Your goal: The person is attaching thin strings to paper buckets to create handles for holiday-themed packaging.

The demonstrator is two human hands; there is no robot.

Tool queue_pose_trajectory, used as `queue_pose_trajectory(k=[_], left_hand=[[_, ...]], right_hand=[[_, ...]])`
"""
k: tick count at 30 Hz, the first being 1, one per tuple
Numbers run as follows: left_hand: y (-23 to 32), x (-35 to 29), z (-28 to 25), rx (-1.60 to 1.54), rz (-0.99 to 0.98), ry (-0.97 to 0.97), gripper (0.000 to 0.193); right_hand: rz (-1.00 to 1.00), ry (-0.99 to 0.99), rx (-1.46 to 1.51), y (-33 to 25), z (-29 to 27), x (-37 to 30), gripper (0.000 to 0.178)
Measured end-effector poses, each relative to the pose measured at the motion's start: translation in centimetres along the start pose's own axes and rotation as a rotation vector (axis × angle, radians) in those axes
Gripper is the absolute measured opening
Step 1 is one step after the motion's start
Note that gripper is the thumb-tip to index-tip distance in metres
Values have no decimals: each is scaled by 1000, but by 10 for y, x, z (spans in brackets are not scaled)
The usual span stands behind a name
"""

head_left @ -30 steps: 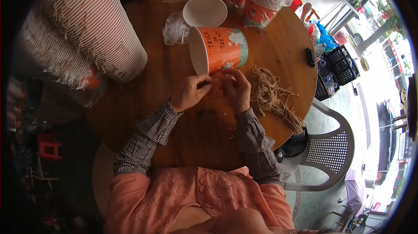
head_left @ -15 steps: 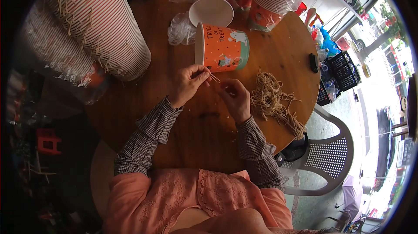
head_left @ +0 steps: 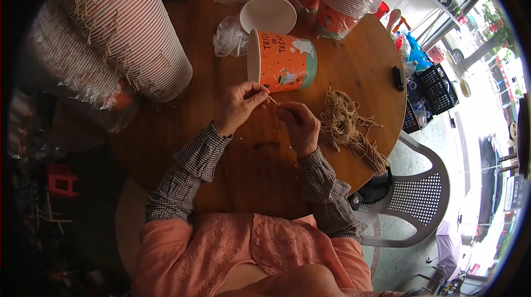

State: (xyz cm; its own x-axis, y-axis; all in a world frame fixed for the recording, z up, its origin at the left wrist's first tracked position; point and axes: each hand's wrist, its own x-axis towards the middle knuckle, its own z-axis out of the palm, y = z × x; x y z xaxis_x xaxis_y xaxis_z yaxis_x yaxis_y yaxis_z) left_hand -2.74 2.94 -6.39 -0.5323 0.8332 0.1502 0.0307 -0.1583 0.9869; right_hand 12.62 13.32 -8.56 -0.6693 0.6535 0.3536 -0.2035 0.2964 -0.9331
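Note:
My left hand pinches one end of a short length of beige cord between thumb and fingertips. My right hand pinches the other end, so the cord spans the small gap between the hands. Just beyond them an orange paper bucket with a green band and cartoon print lies on its side, its mouth facing left. A loose heap of beige cords rests on the table, right of my right hand.
A white-lined bucket and crumpled clear plastic sit farther back on the round wooden table. Tall stacks of nested buckets stand at left, with wrapped stacks behind. A grey chair and black crates are at right.
My right hand's fingers have closed in on the cord's right end, and the cord now runs between both pinches. The bucket and cord heap are where they were.

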Motion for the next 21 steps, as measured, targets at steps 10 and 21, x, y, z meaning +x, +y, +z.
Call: queue_pose_trajectory(k=[10, 21], left_hand=[[11, -11, 2, 958, 669, 105, 17], [34, -23, 8, 585, 435, 78, 11]], right_hand=[[24, 50, 77, -8, -2, 0, 9], [-217, 51, -112, -26, 2, -1, 8]])
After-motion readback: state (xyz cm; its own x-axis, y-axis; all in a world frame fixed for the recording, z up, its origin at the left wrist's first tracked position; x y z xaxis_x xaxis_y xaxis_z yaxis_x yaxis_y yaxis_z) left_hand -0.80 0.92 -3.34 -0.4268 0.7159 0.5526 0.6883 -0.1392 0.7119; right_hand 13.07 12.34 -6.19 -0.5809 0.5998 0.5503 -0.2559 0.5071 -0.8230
